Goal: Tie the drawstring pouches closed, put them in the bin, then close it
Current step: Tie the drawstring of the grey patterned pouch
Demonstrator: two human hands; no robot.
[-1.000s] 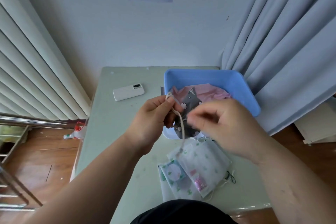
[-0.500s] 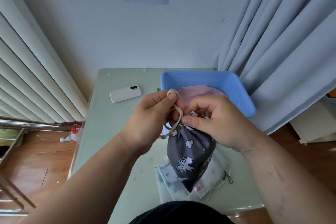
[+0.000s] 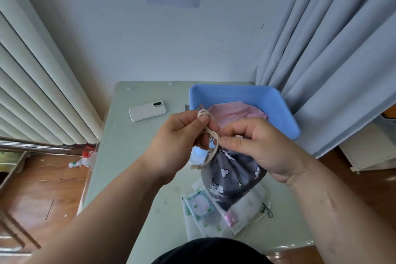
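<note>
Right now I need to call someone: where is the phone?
In the head view, the white phone lies far left on the green table, left of the blue bin and beyond the left hand.

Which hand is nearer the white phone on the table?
Left. The left hand grips the cord nearer the phone; the right hand lies beyond it, at the grey pouch.
</note>
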